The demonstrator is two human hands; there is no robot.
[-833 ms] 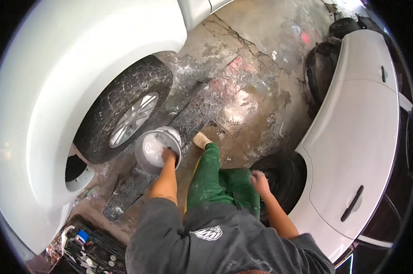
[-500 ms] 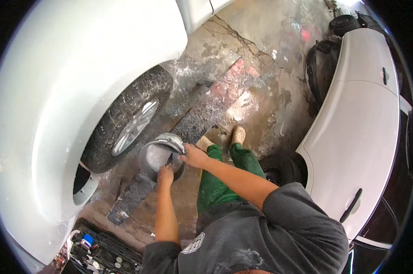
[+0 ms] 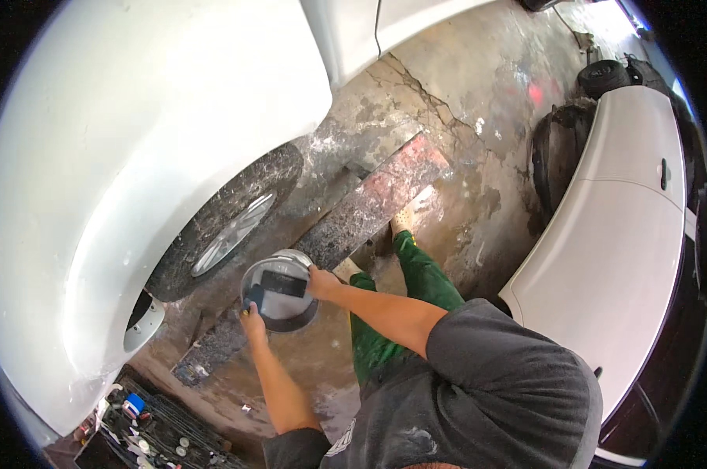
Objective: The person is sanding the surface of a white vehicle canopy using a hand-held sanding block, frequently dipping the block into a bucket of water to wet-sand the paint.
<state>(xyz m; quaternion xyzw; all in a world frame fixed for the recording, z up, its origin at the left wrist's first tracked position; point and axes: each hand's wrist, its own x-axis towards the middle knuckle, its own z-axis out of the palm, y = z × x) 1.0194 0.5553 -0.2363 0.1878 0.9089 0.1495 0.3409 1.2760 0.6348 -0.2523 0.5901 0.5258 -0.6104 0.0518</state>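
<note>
Since the earlier frame the right hand (image 3: 320, 281) has joined the left hand (image 3: 252, 319) on the round grey container (image 3: 279, 291) at lower-centre left, both gripping its rim, 2 dark flat pieces inside.

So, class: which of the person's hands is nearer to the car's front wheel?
Left. The left hand grips the round container on its near-left rim, closer to the wheel. The right hand sits at the container's right rim, on the side away from the wheel.

A car repair workshop: white car (image 3: 134, 141) bodies, stained cracked concrete floor (image 3: 463, 102), loose tyres (image 3: 604, 76).
</note>
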